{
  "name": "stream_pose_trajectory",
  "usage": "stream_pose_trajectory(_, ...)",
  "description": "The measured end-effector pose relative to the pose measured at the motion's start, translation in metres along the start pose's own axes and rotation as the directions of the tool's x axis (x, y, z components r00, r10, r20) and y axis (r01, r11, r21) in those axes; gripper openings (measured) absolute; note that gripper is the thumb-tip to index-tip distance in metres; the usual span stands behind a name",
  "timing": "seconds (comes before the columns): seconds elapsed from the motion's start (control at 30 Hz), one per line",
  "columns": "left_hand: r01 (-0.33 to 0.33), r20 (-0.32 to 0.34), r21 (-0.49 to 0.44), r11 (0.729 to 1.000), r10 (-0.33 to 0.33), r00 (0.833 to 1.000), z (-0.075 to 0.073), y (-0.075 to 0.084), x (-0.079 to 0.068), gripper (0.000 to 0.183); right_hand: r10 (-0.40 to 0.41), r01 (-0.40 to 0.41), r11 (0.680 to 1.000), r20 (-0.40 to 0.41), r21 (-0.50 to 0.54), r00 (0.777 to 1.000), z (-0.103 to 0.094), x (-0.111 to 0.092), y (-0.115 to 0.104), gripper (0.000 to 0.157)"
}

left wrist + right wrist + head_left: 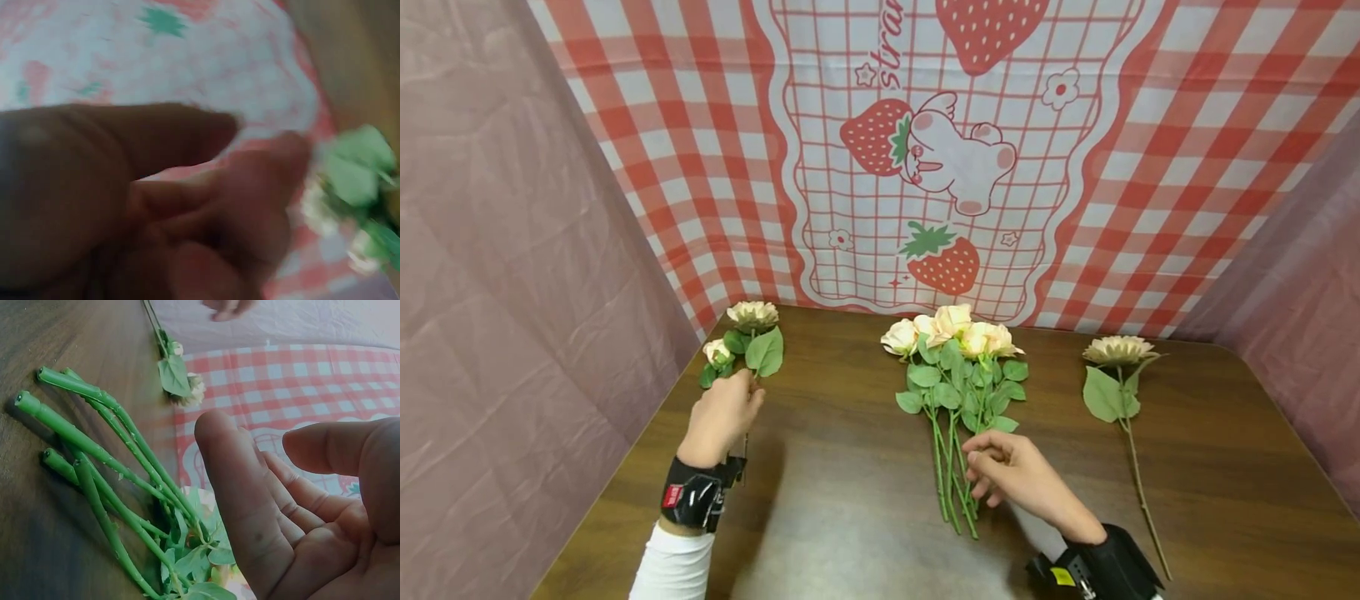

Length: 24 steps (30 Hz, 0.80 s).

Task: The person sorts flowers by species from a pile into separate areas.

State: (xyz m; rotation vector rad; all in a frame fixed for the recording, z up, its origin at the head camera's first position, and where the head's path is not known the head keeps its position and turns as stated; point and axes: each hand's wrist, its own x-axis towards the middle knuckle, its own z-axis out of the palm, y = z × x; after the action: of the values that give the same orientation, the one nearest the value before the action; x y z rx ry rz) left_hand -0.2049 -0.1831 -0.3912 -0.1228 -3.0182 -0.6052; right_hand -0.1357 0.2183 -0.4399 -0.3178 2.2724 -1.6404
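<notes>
My left hand [718, 418] hovers over the stems of two artificial flowers at the table's left: a pale, wide, many-petalled bloom [752, 313] and a small cream rose [717, 353]. In the left wrist view, its thumb and fingers are loosely bent with nothing between them, and the flowers lie off to the side, blurred. A bunch of cream-peach roses [953, 323] lies mid-table, its several green stems [94, 447] pointing toward me. Beside those stems is my right hand [1018, 482], fingers relaxed and thumb apart, holding nothing.
Another pale wide bloom [1118, 350] on a long stem lies at the right of the brown wooden table [842, 467]. A red-and-white checked cloth [707, 150] with strawberry prints hangs behind. Pinkish curtains [512, 292] flank both sides.
</notes>
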Motion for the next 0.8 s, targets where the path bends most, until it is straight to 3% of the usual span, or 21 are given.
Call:
stream_pose_trajectory(0.1,0.088,0.095,0.064,0.994,-0.094,0.991,0.008,-0.015,0.008,0.017,-0.006,0.006,1.0,0.017,-0.009,1.0,0.001,0.0,0.0,0.039)
stream_pose_trajectory(0.2,0.138,0.135,0.095,0.986,-0.15,0.979,0.019,-0.027,0.016,0.018,-0.004,0.005,1.0,0.03,-0.009,1.0,0.002,0.0,0.0,0.039)
stream_pose_trajectory(0.47,0.148,0.161,0.114,0.982,-0.165,0.973,0.039,-0.04,0.022,0.017,0.006,-0.006,1.0,0.046,-0.006,0.999,0.004,0.0,0.0,0.041)
stream_pose_trajectory(0.63,0.146,0.2,0.134,0.98,-0.171,0.965,0.045,-0.039,0.021,0.019,0.003,-0.003,1.0,0.062,0.009,0.998,0.004,-0.003,0.0,0.043)
stream_pose_trajectory(0.8,0.177,0.196,0.146,0.973,-0.204,0.959,0.048,-0.04,0.023,0.019,0.002,-0.003,1.0,0.065,0.009,0.998,0.004,-0.002,0.0,0.042)
